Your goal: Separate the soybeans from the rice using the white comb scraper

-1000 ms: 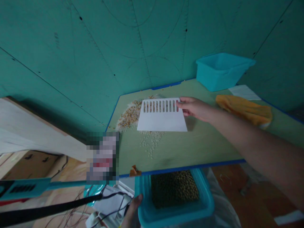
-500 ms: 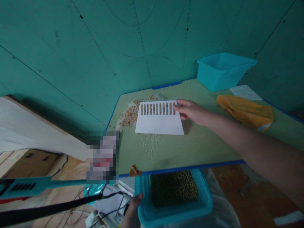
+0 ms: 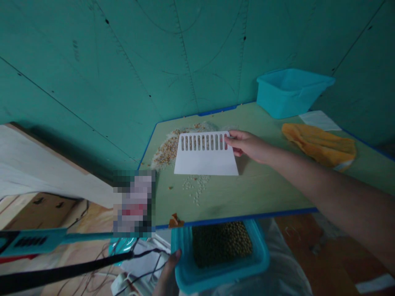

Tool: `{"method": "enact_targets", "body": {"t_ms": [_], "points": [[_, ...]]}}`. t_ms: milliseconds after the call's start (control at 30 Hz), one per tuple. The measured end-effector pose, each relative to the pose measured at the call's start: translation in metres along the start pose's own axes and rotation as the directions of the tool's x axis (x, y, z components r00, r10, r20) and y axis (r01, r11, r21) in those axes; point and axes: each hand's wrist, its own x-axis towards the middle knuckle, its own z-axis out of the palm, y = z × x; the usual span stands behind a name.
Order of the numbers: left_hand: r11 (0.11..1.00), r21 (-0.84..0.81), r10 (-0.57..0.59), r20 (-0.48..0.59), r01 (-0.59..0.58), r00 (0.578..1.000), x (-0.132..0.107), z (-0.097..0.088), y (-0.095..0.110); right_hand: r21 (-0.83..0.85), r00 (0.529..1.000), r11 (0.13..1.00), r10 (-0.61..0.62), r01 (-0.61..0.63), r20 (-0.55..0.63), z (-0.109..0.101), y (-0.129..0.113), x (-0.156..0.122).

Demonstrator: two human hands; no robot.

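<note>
In the head view my right hand (image 3: 245, 144) is closed around the right end of a white scraper (image 3: 206, 162) with a row of slots along its top. The scraper stands tilted on the table, its straight edge towards me. Behind and left of it lies a pile of mixed grains and beans (image 3: 168, 151); loose white grains (image 3: 196, 189) are scattered in front. Under the table's front edge, my left hand (image 3: 169, 271) grips the left side of a turquoise bin (image 3: 261, 263). Dark green and tan beans (image 3: 222, 244) fill its bottom. Most of my left fingers are hidden.
The green table (image 3: 256, 189) has blue-taped edges and meets a green wall. A second turquoise bin (image 3: 286, 96), a white sheet (image 3: 321, 119) and an orange cloth (image 3: 321, 144) lie at the right. Brown tape (image 3: 175, 222) sticks up at the front edge. Cables are on the left.
The scraper has moved slightly left and towards me. A couple of beans now show on the table in front of it. The held bin has shifted a little left with my left hand.
</note>
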Motion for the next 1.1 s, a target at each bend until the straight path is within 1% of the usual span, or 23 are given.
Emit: {"method": "enact_targets", "body": {"t_ms": [67, 100, 200, 233, 267, 300, 333, 433, 533, 600, 667, 733, 867, 933, 1000, 1100], "points": [[1.0, -0.007, -0.011, 0.009, 0.012, 1.0, 0.001, -0.009, 0.003, 0.004, 1.0, 1.0, -0.006, 0.006, -0.007, -0.001, 0.0, 0.0], [1.0, -0.014, 0.003, 0.031, -0.002, 1.0, 0.002, -0.012, 0.003, 0.002, 1.0, 1.0, -0.005, 0.005, -0.006, -0.001, 0.0, 0.0], [0.997, -0.024, 0.083, 0.186, -0.079, 0.979, 0.005, -0.016, 0.005, -0.004, 0.999, 1.0, 0.011, -0.011, 0.049, 0.0, 0.001, -0.002], [0.997, -0.015, 0.076, 0.223, -0.075, 0.972, 0.005, -0.016, 0.005, -0.003, 0.997, 1.0, 0.014, -0.014, 0.079, 0.0, 0.001, -0.002], [0.998, 0.002, 0.056, 0.238, -0.058, 0.97, 0.005, -0.015, 0.005, -0.001, 0.994, 1.0, 0.014, -0.014, 0.109, 0.0, 0.002, -0.002], [0.999, 0.02, 0.035, 0.227, -0.041, 0.973, 0.005, -0.014, 0.006, 0.004, 0.991, 1.0, 0.011, -0.012, 0.134, 0.0, 0.003, -0.003], [0.999, 0.036, 0.027, 0.193, -0.035, 0.981, 0.005, -0.014, 0.006, 0.011, 0.989, 1.0, 0.006, -0.007, 0.15, 0.0, 0.004, -0.003], [0.993, 0.089, 0.077, 0.041, -0.08, 0.996, 0.004, -0.016, 0.007, 0.036, 0.989, 0.999, -0.018, 0.012, 0.145, -0.002, 0.006, -0.002], [0.982, 0.158, 0.119, -0.069, -0.107, 0.99, 0.004, -0.02, 0.008, 0.053, 0.989, 0.998, -0.028, 0.02, 0.144, -0.005, 0.006, -0.001], [0.978, 0.184, 0.124, -0.127, -0.1, 0.984, 0.002, -0.02, 0.007, 0.051, 0.984, 0.999, -0.017, 0.008, 0.18, -0.006, 0.004, -0.002], [0.979, 0.179, 0.127, -0.155, -0.098, 0.98, 0.0, -0.015, 0.007, 0.039, 0.973, 0.999, 0.003, -0.012, 0.229, -0.006, 0.003, -0.003], [0.982, 0.156, 0.133, -0.141, -0.111, 0.981, -0.001, -0.007, 0.006, 0.019, 0.961, 0.999, 0.027, -0.033, 0.275, -0.005, 0.002, -0.005], [0.988, 0.129, 0.096, -0.041, -0.09, 0.995, -0.001, 0.017, 0.007, -0.029, 0.939, 0.998, 0.067, -0.061, 0.336, -0.002, -0.001, -0.009], [0.986, 0.13, 0.103, 0.016, -0.104, 0.995, -0.001, 0.027, 0.01, -0.064, 0.928, 0.996, 0.088, -0.069, 0.361, -0.002, -0.003, -0.011], [0.985, 0.122, 0.114, 0.049, -0.119, 0.992, -0.002, 0.031, 0.013, -0.093, 0.917, 0.993, 0.102, -0.072, 0.385, -0.003, -0.005, -0.012], [0.995, 0.086, 0.049, 0.043, -0.052, 0.998, -0.005, 0.027, 0.018, -0.095, 0.906, 0.992, 0.109, -0.076, 0.41, -0.005, -0.006, -0.013]]}}
